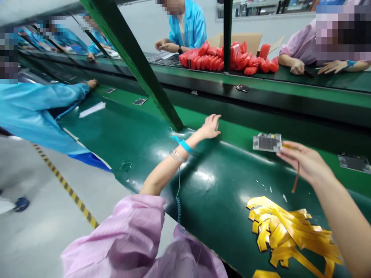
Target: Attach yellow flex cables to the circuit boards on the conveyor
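Observation:
My left hand (pixel 211 127) reaches over the green conveyor strip, a blue wrist strap behind it. A small edge of a circuit board shows at its fingers; most of that board is hidden by the hand. My right hand (pixel 307 160) pinches the right end of another circuit board (pixel 266 143), held over the strip's near edge. An orange-brown flex cable (pixel 296 178) hangs down below the right hand. Below it, on the green mat, lies a pile of yellow flex cables (pixel 290 227).
More circuit boards (pixel 354 162) lie along the conveyor strip (pixel 234 131). A green post (pixel 139 69) rises left of my left hand. Red wrapped packets (pixel 214 58) are heaped across the line. Co-workers sit opposite and at left; a blue sleeve (pixel 37 98) reaches in.

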A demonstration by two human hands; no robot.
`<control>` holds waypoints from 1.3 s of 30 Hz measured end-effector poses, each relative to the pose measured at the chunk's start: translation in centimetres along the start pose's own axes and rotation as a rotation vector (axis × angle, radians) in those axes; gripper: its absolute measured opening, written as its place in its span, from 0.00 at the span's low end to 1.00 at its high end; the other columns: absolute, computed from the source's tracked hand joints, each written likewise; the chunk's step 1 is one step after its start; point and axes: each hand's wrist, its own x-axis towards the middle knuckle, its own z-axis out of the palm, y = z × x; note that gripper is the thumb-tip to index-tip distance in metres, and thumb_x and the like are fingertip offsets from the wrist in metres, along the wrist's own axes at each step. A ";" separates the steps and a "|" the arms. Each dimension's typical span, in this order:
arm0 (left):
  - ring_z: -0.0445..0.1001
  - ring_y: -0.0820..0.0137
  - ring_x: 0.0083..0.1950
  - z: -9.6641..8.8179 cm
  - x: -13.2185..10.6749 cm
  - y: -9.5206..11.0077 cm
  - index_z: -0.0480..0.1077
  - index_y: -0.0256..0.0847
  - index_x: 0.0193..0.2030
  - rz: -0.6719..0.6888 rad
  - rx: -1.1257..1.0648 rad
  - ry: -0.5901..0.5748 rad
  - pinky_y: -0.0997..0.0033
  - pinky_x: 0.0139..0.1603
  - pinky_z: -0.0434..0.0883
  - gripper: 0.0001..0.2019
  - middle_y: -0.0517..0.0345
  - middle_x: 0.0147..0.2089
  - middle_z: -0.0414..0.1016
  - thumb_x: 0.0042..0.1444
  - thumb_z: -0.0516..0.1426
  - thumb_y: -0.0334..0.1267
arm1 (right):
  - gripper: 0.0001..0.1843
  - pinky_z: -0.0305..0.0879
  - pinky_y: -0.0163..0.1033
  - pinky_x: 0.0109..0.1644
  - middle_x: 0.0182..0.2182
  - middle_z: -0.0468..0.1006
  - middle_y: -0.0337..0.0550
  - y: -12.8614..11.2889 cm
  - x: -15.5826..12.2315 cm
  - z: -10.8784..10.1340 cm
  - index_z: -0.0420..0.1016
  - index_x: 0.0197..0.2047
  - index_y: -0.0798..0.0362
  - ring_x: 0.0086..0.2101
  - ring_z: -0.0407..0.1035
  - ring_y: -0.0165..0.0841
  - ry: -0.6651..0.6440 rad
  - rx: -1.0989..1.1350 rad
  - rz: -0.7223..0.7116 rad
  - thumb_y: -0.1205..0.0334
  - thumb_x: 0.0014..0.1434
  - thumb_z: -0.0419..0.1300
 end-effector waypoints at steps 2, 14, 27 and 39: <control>0.49 0.41 0.73 -1.2 2.1 -2.7 0.51 0.29 0.70 -0.091 0.083 0.008 0.44 0.69 0.50 0.45 0.26 0.72 0.51 0.48 0.66 0.38 | 0.17 0.73 0.48 0.48 0.48 0.79 0.57 0.4 2.2 -1.2 0.73 0.43 0.50 0.52 0.73 0.52 0.163 -0.124 -0.041 0.51 0.54 0.69; 0.69 0.58 0.51 -0.1 2.4 -1.4 0.67 0.36 0.48 -0.012 0.191 0.189 0.61 0.53 0.65 0.15 0.46 0.47 0.74 0.58 0.63 0.39 | 0.08 0.62 0.50 0.51 0.42 0.79 0.46 5.2 -10.2 4.4 0.77 0.44 0.50 0.45 0.71 0.44 -0.593 -0.727 -0.434 0.68 0.60 0.64; 0.71 0.70 0.39 6.3 -12.3 6.7 0.71 0.36 0.46 0.167 -0.532 -0.367 0.73 0.39 0.68 0.15 0.57 0.40 0.75 0.58 0.62 0.45 | 0.16 0.63 0.49 0.53 0.44 0.79 0.48 4.0 -10.8 2.8 0.80 0.40 0.49 0.45 0.71 0.43 -0.351 -0.419 -0.234 0.49 0.69 0.55; 0.64 0.76 0.30 7.5 -17.2 8.8 0.72 0.38 0.42 0.141 -0.465 -0.452 0.78 0.28 0.60 0.11 0.64 0.30 0.70 0.59 0.61 0.43 | 0.17 0.58 0.36 0.31 0.26 0.66 0.36 3.0 -14.6 4.6 0.73 0.38 0.51 0.27 0.59 0.32 -0.227 -0.265 0.027 0.45 0.61 0.62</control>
